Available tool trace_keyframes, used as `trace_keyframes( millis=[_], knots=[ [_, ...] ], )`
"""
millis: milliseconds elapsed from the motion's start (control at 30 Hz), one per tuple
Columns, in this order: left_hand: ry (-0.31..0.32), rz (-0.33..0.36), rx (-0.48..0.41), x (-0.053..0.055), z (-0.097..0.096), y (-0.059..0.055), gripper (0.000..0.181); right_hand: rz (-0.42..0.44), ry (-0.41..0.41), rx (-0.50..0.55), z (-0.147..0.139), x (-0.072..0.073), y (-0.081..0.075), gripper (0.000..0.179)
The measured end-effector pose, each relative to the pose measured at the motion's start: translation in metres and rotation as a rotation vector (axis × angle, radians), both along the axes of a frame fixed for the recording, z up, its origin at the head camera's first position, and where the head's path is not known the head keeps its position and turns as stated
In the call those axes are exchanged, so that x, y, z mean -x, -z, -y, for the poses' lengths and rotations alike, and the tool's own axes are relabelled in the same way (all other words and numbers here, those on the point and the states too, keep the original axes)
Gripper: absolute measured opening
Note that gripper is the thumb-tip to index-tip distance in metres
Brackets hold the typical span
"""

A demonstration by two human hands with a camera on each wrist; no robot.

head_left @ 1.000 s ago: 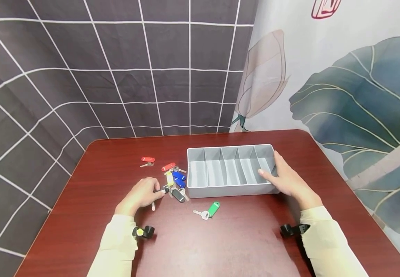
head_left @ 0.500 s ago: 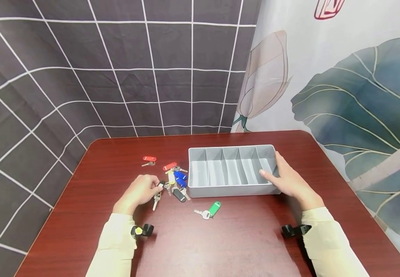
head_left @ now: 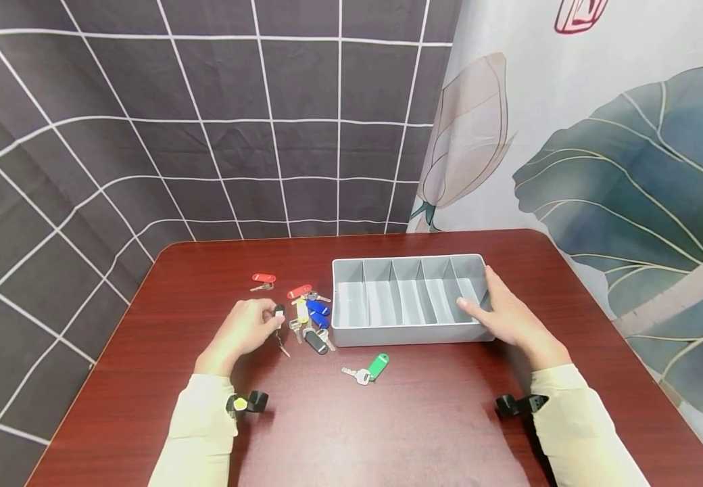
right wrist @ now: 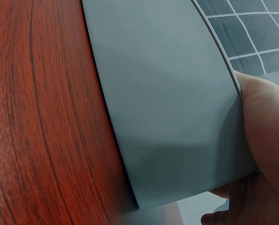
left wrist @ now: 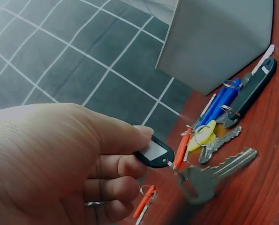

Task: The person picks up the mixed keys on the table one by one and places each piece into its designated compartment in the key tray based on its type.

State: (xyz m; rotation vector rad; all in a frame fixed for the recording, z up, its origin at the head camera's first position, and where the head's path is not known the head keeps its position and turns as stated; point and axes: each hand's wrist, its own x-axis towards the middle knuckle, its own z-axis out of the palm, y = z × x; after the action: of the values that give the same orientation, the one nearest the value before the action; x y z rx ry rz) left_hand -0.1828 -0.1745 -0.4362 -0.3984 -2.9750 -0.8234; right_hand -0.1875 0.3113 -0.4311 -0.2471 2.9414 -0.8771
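Between thumb and fingers, my left hand (head_left: 238, 331) pinches a black key tag (left wrist: 155, 153) with a white label. Its metal key (left wrist: 200, 185) dangles from the ring, left of a loose pile of tagged keys. In that pile lie blue tags (head_left: 318, 308), a yellow tag (head_left: 302, 311), a red tag (head_left: 299, 291) and another black tag (head_left: 316, 341). My right hand (head_left: 512, 325) grips the right end of a grey divided tray (head_left: 412, 335), thumb over the rim. The tray has several compartments, with nothing seen in them.
A red-tagged key (head_left: 263, 278) lies apart, behind the left hand. In front of the tray is a green key tag (head_left: 378, 366) with its key. The dark red table (head_left: 424, 433) ends at a gridded curtain (head_left: 303, 149) behind.
My left hand has drawn the black key tag away from the pile, to the left and slightly back, and turned it upright. The right hand keeps its hold on the tray.
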Motion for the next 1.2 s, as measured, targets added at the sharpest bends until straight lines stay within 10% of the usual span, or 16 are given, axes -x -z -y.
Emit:
trace_keyframes(
  millis=[1200],
  knots=[
    [-0.111,-0.288,-0.416,-0.005,-0.005,-0.021,0.018,-0.008,0.003,0.008,0.0,0.001,0.002,0.103]
  ],
)
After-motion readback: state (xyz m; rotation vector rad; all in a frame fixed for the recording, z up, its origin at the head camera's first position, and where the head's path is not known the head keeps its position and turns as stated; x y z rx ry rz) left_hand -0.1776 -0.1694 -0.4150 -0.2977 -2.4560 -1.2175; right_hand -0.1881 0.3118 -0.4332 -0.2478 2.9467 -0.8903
